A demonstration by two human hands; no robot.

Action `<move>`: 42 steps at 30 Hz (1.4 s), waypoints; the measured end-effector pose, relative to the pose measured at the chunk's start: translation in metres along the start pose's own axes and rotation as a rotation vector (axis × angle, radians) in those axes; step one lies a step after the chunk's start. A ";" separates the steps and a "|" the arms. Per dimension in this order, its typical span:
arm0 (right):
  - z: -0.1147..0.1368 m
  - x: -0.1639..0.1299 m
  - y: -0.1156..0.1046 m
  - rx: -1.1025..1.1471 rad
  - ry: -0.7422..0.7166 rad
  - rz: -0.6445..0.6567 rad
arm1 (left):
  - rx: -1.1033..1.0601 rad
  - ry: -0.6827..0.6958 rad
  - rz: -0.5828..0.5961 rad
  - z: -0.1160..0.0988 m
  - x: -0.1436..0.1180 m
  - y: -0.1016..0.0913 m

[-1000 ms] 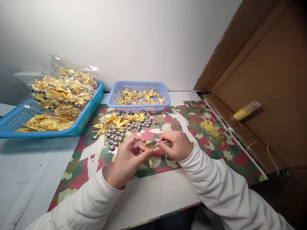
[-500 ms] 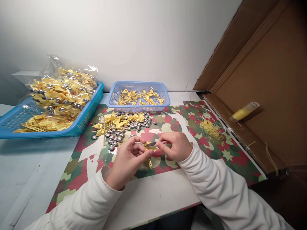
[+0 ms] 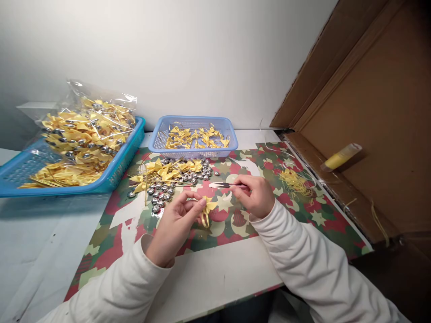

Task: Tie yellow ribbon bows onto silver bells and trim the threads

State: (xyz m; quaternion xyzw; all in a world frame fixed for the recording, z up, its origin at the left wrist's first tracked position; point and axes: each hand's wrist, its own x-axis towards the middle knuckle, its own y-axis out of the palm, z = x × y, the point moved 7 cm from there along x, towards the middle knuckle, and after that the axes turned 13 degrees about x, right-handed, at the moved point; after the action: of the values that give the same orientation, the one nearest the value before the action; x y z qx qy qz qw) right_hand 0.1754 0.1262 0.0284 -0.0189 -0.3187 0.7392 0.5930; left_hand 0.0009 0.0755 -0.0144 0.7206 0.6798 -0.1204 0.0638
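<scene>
Over the patterned mat [image 3: 303,215], near the table's front edge, we are pinching a small yellow ribbon bow [image 3: 206,210] between the thumb and fingertips of our left hand [image 3: 178,220], its gold loop hanging down toward the mat. Our right hand [image 3: 257,195] is gripping a thin pair of tweezers [image 3: 225,184], tips pointing left and, as far as the small view lets us judge, closed on nothing. We are judging this as the pause between attaching pieces: the next move is calling for a silver bead from the pile [image 3: 168,190] just beyond the bow, picked cleanly with the tweezer tips. Compared with a second ago, the tweezers are no longer touching the bow; our right hand is drawing up and back, leaving the two apart, while the left is holding its place.
</scene>
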 end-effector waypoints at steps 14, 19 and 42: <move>0.012 -0.006 0.021 -0.062 -0.249 0.185 | -0.118 -0.100 -0.046 0.008 0.003 -0.003; 0.017 -0.006 0.018 -0.083 -0.308 0.174 | -0.051 -0.058 -0.032 0.006 0.002 -0.002; 0.021 -0.009 0.008 -0.189 -0.398 0.019 | -0.045 0.033 -0.031 0.002 0.000 -0.001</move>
State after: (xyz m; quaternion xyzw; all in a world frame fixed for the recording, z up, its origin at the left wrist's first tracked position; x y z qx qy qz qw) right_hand 0.1622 0.1082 0.0383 0.0687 -0.4973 0.7008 0.5067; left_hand 0.0000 0.0753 -0.0161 0.7102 0.6944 -0.0941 0.0671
